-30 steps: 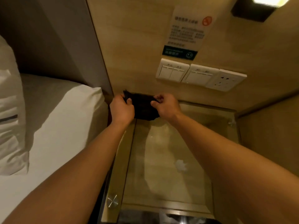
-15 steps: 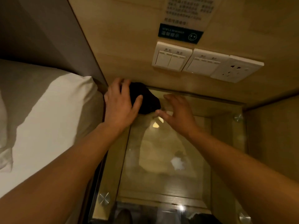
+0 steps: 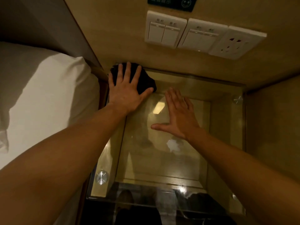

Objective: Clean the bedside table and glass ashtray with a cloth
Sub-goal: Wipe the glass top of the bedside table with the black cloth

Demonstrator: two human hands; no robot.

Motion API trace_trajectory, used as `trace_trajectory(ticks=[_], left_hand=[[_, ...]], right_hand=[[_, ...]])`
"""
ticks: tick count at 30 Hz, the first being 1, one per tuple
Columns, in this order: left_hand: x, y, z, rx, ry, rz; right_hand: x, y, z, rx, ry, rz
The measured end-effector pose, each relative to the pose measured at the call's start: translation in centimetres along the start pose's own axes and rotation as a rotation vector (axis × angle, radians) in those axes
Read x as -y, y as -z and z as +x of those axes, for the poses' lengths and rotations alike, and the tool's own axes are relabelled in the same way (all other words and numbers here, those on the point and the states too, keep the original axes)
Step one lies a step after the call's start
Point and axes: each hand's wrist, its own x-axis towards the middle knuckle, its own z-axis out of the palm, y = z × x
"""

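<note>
A dark cloth lies in the far left corner of the glass-topped bedside table, against the wooden wall. My left hand presses flat on the cloth with its fingers spread. My right hand is flat with straight fingers over the glass a little right of the cloth, thumb pointing left, holding nothing. No ashtray is in view.
A bed with white linen borders the table on the left. Wall switches and a socket sit on the wooden panel above the table. A wooden side wall closes the right side. Round metal studs mark the glass corners.
Both hands let go of the cloth they held up at the wall. My left hand now presses it flat into the corner, and my right hand has drawn back over the glass.
</note>
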Motion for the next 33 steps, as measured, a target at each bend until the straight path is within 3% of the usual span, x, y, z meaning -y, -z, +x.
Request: trace_trajectory(ticks=[6, 14, 33], left_hand=[[-0.3, -0.6, 0.1, -0.067, 0.026, -0.008], [1.0, -1.0, -0.9, -0.072, -0.07, 0.033], [2.7, -3.9, -14.2, -0.018, -0.132, 0.045]], right_hand=[[0.1, -0.2, 0.0, -0.017, 0.004, -0.029], [0.2, 0.0, -0.1, -0.001, -0.001, -0.049], [0.3, -0.1, -0.3, -0.006, -0.012, -0.077]])
